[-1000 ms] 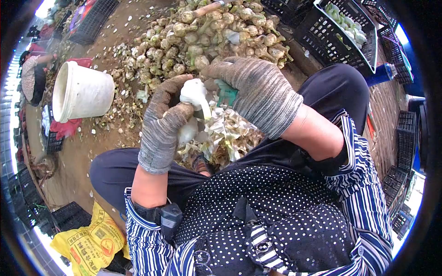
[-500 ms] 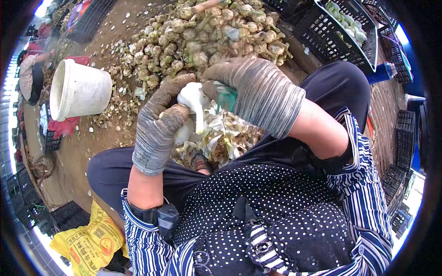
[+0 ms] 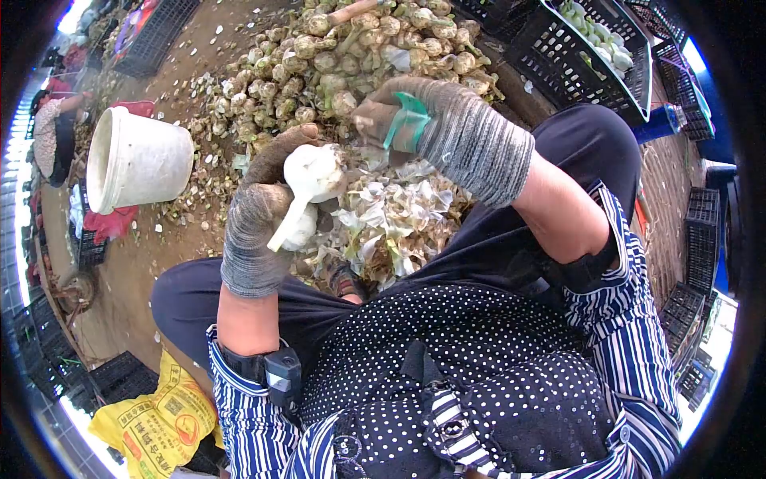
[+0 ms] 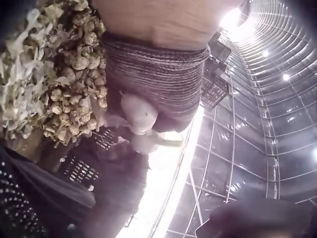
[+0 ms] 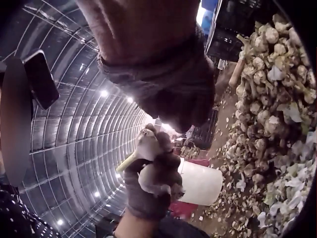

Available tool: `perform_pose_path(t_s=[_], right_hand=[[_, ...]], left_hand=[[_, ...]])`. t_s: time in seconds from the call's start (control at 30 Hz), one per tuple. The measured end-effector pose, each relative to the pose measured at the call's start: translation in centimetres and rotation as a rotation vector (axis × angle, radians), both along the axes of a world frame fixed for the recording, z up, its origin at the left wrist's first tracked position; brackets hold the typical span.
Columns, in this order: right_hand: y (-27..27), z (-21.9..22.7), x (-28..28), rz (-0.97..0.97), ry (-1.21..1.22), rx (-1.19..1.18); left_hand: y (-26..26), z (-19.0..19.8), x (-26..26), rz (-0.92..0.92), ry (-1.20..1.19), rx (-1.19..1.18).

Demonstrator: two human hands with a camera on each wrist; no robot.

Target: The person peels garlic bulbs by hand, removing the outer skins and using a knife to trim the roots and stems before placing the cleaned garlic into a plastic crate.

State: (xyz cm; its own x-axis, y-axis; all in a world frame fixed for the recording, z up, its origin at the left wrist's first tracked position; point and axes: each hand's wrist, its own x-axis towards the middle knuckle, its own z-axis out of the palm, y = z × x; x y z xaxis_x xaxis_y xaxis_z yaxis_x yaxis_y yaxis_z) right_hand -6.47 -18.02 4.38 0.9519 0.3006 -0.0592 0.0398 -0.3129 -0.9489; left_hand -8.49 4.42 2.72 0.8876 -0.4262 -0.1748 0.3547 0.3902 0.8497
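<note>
In the head view my gloved left hand (image 3: 259, 203) holds a peeled white garlic bulb (image 3: 315, 172), its pale stem pointing down toward me. A second garlic bulb (image 3: 301, 230) sits below it against the palm; the right wrist view shows both this lower bulb (image 5: 154, 179) and the upper bulb (image 5: 147, 144). My gloved right hand (image 3: 447, 132) hovers apart from the bulb, beyond its root side, fingers bent. A green strip (image 3: 408, 121) lies across those fingers. I cannot tell whether the fingertips pinch anything.
Loose garlic skins (image 3: 399, 211) heap up between my legs. Beyond lies a pile of unpeeled garlic (image 3: 319, 64) with a wooden handle (image 3: 355, 11) on top. A white bucket (image 3: 144, 160) lies tipped at left; a black crate (image 3: 550, 60) with pale bulbs stands at right. Another person works at far left.
The right hand has come away from the bulb, up and to the right. The left hand has shifted slightly left and turned the bulb so its stem swings to the lower left.
</note>
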Motion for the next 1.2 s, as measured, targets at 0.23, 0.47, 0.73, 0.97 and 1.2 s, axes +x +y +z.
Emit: perform_pose_path(t_s=[0.23,0.47,0.73,0.97,1.2], right_hand=[[0.4,1.3,-0.9,0.160,-0.087,-0.128],[0.1,-0.5,-0.4,0.036,-0.249,-0.380],[0.8,1.6,-1.8,0.055,-0.198,-0.057],[0.9,2.2,-1.9,0.057,-0.185,-0.245],[0.4,1.0,-1.2,0.000,-0.228,-0.392]], left_hand=[[-1.5,-0.2,-0.3,0.068,-0.121,0.154],[0.3,0.1,0.2,-0.086,0.165,-0.370],[-0.9,0.0,-0.1,0.040,0.105,-0.208],[-0.6,-0.8,0.6,0.006,-0.091,-0.048],[-0.9,-1.5,0.8,-0.212,0.333,-0.614]])
